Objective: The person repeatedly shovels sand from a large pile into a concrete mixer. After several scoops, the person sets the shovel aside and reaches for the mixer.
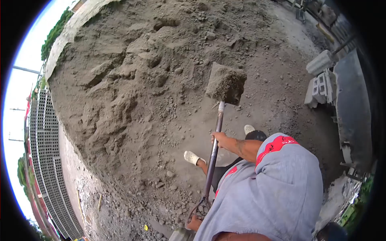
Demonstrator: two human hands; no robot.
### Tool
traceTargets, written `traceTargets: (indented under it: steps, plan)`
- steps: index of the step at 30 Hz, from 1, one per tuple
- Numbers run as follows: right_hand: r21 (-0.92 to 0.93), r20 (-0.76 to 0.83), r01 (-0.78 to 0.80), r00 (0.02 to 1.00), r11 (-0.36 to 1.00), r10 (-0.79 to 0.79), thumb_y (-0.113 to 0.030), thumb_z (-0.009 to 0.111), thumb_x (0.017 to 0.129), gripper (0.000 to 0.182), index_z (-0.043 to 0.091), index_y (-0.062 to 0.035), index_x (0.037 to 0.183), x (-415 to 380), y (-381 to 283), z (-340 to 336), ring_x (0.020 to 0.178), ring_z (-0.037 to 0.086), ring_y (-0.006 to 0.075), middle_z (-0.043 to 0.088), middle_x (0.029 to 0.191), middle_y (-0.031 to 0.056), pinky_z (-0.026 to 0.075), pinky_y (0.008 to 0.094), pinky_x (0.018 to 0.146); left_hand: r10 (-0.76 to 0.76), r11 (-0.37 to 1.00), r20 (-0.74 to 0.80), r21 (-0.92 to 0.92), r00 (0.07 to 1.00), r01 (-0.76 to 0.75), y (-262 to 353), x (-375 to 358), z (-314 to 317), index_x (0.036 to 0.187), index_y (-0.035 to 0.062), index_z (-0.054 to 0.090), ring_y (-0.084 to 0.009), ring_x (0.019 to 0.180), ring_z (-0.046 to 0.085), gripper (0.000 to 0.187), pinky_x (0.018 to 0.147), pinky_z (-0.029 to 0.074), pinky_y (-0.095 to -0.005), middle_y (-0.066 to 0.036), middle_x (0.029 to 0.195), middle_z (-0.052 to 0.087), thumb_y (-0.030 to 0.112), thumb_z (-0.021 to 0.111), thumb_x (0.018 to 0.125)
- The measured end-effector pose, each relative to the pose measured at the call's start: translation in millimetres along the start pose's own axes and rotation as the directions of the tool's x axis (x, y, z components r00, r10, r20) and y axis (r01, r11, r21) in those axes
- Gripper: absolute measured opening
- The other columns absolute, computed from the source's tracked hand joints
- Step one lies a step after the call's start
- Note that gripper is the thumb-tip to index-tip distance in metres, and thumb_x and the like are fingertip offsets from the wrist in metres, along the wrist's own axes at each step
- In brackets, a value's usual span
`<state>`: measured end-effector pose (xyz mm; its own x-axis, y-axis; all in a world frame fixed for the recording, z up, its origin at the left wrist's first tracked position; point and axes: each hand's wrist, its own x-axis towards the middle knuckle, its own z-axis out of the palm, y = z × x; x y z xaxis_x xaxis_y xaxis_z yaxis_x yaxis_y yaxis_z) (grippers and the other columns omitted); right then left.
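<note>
A shovel [214, 154] with a long dark shaft is held out over the ground in front of me. Its blade carries a heap of grey-brown gritty sand [226, 82], with a dark patch along one side. My right hand [219, 139] is wrapped round the shaft partway along, the tattooed forearm stretched out. My left hand [195, 223] is closed at the forked handle end, low in the view; its fingers are partly hidden. A large pile of loose sand and earth [104, 80] rises beyond the shovel.
Stones and gravel [171, 174] lie scattered near my pale clogs [191, 157]. Broken concrete blocks [320, 86] and a grey sheet panel [354, 104] stand to my right. Long stacks of hollow blocks [52, 152] line the far side.
</note>
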<state>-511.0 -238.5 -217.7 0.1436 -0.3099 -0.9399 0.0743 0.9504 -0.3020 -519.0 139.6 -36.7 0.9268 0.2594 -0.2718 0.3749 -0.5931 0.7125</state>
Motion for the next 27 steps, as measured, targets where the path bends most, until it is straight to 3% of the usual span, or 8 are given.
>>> traceTargets:
  steps: [4,8,12,14,17,18,22,27]
  plan:
    - [0.211,-0.149,0.287,0.954,0.934,-0.259,-0.009,0.061,0.076,0.011,0.053,-0.0021,0.077,-58,-187,-113,0.053,0.052,0.0170,0.052,0.062,0.0057,0.047,0.0337,0.050,-0.047,0.986,0.412,-0.125,0.910,0.108,83,-31,98,0.071,-0.0058,0.052,-0.0185,0.040,0.050,0.010,0.039,0.040,-0.0310,-0.013,0.056,0.054,-0.003,0.055,0.062]
    - [0.257,-0.257,0.584,0.809,0.770,-0.528,-0.020,0.058,0.081,0.025,0.050,-0.0036,0.065,-167,-369,-257,0.050,0.047,0.0237,0.050,0.058,0.0093,0.038,0.0443,0.053,0.138,0.911,0.797,-0.335,0.588,0.240,221,-116,217,0.068,-0.0020,0.050,-0.0158,0.040,0.044,0.006,0.040,0.039,-0.0296,-0.008,0.053,0.046,-0.001,0.053,0.064]
    - [0.413,-0.369,0.876,0.409,0.247,-0.835,-0.017,0.055,0.082,0.019,0.047,-0.0002,0.078,-318,-478,-395,0.058,0.053,0.0229,0.052,0.066,0.0113,0.046,0.0397,0.054,0.363,0.895,0.927,-0.317,-0.099,0.313,405,-307,223,0.066,0.0061,0.045,-0.0123,0.052,0.043,0.009,0.050,0.039,-0.0286,-0.003,0.061,0.042,0.003,0.052,0.069]
    - [0.646,-0.474,0.761,0.346,-0.053,-0.810,-0.023,0.053,0.084,0.024,0.046,-0.0011,0.077,-359,-521,-460,0.059,0.051,0.0219,0.051,0.065,0.0105,0.043,0.0380,0.059,0.396,0.911,0.808,-0.285,-0.435,0.299,465,-406,178,0.067,0.0069,0.045,-0.0110,0.054,0.043,0.016,0.052,0.040,-0.0286,-0.001,0.062,0.041,0.009,0.056,0.079]
    - [0.589,-0.230,0.806,0.098,-0.058,-0.968,-0.021,0.052,0.081,0.022,0.047,0.0003,0.079,-330,-529,-543,0.061,0.052,0.0212,0.051,0.068,0.0097,0.045,0.0336,0.056,0.373,0.924,0.590,-0.303,-0.716,0.232,489,-471,124,0.071,0.0029,0.046,-0.0126,0.051,0.046,0.017,0.050,0.042,-0.0285,-0.004,0.058,0.045,0.010,0.061,0.078]
    - [0.688,-0.181,0.719,0.303,0.100,-0.935,-0.020,0.054,0.080,0.022,0.047,0.0015,0.080,-327,-517,-538,0.062,0.053,0.0212,0.051,0.069,0.0101,0.047,0.0331,0.057,0.372,0.904,0.509,-0.387,-0.776,0.180,485,-476,115,0.070,0.0038,0.046,-0.0122,0.051,0.044,0.020,0.051,0.041,-0.0281,-0.004,0.057,0.043,0.014,0.060,0.080]
    - [0.729,-0.099,0.595,0.579,0.337,-0.809,-0.016,0.053,0.078,0.018,0.046,0.0005,0.081,-242,-430,-464,0.059,0.052,0.0190,0.051,0.066,0.0119,0.048,0.0305,0.054,0.246,0.877,0.569,-0.475,-0.784,-0.070,446,-451,151,0.076,0.0010,0.051,-0.0098,0.046,0.048,0.018,0.044,0.038,-0.0236,-0.003,0.056,0.051,0.011,0.067,0.076]
    - [0.432,-0.037,0.226,0.972,0.873,-0.233,-0.008,0.052,0.067,0.009,0.054,-0.0002,0.062,-114,-336,-301,0.060,0.053,0.0228,0.057,0.067,0.0133,0.047,0.0322,0.059,0.211,0.929,0.879,-0.317,-0.428,-0.191,403,-325,200,0.087,-0.0003,0.052,-0.0101,0.045,0.045,0.019,0.042,0.037,-0.0237,-0.002,0.059,0.048,0.012,0.063,0.078]
